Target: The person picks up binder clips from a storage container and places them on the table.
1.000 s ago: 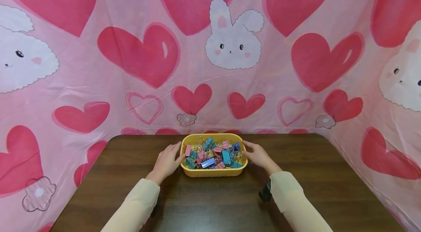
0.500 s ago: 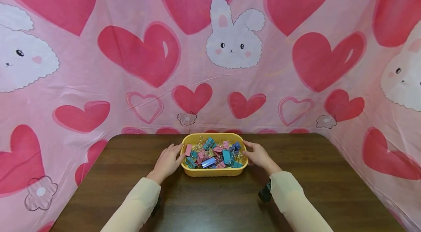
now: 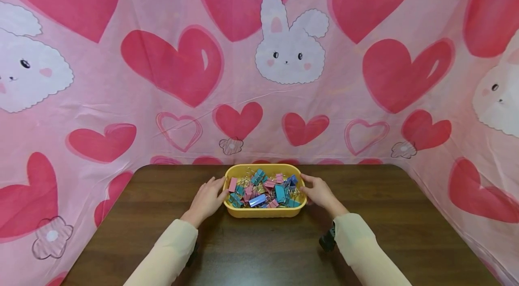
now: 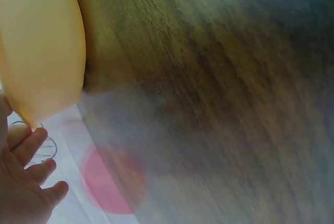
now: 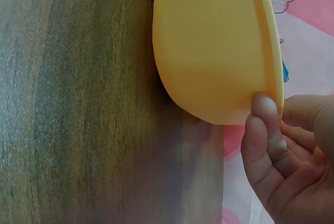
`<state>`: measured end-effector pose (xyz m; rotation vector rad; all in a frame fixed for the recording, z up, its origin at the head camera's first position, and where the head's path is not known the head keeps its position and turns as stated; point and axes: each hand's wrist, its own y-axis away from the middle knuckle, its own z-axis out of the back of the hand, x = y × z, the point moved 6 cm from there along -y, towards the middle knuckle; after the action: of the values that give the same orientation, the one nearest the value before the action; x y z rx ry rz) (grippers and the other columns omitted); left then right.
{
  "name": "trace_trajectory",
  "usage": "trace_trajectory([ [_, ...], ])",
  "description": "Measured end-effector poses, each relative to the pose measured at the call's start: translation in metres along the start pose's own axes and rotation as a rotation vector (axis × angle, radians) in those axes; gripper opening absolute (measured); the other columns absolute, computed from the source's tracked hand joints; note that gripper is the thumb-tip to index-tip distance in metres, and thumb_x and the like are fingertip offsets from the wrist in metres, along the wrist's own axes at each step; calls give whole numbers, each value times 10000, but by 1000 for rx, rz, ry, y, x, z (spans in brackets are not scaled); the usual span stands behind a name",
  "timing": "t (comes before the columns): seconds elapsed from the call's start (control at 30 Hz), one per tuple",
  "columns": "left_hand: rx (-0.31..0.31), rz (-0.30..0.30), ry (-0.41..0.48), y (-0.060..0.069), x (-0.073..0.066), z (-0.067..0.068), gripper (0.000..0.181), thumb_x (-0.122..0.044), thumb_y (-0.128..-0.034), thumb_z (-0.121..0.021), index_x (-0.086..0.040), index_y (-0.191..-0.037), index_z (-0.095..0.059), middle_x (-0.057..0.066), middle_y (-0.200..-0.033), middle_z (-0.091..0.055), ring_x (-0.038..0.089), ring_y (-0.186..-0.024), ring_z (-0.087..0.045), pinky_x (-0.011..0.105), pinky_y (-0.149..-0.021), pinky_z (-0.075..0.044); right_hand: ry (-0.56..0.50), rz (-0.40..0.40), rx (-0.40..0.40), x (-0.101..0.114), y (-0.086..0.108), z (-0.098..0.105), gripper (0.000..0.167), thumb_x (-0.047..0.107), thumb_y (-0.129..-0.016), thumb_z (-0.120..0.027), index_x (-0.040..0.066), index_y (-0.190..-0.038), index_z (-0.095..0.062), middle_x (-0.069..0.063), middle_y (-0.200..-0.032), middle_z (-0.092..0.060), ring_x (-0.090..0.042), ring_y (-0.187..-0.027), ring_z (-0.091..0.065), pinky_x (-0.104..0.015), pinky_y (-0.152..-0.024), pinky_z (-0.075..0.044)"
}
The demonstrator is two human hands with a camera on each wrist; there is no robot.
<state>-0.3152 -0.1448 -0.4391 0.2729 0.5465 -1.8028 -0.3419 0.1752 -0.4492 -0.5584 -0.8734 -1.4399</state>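
Near the far edge of the table sits a yellow plastic basket (image 3: 265, 214), full of binder clips (image 3: 257, 200) in pink, teal and blue. My left hand (image 3: 206, 200) holds its left end, with the thumb at the rim. In the left wrist view, fingertips of that hand (image 4: 23, 177) meet the end of the basket wall (image 4: 42, 41), while the other fingers spread free. My right hand (image 3: 322, 193) grips the right end. The right wrist view shows that hand (image 5: 292, 166) pinching the basket rim (image 5: 276, 51) between thumb and fingers.
The dark wooden table (image 3: 259, 250) spreads out on both sides and in front of the basket. Behind it hangs a pink cloth (image 3: 138, 83) with hearts and rabbits, close to the far edge. Dark wrist cameras sit under both cream sleeves (image 3: 352, 232).
The head view has shifted very slightly. Both hands stay at the two ends of the basket, and the binder clips lie as before.
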Motion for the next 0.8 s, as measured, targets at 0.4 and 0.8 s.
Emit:
trace_trajectory([
  [0.4,33,23,12,4,1,4,495,-209,-896,-586,10,-1326,-474,160,-1299,-508,399,-1273,-326,551,-1033,-227,-30,2,-1,1,8,-3,533,97,-885,-601,79,-1387,-423,-131,-699,-566,-202,-463,-545,-356,-542,-539],
  [0.8,36,22,10,12,0,8,466,-177,-887,-597,15,-1301,-502,179,-1249,-544,401,-1269,-330,548,-1035,-224,-35,14,-17,2,21,-8,522,92,-880,-608,72,-1374,-441,-96,-602,-544,-220,-452,-544,-364,-528,-535],
])
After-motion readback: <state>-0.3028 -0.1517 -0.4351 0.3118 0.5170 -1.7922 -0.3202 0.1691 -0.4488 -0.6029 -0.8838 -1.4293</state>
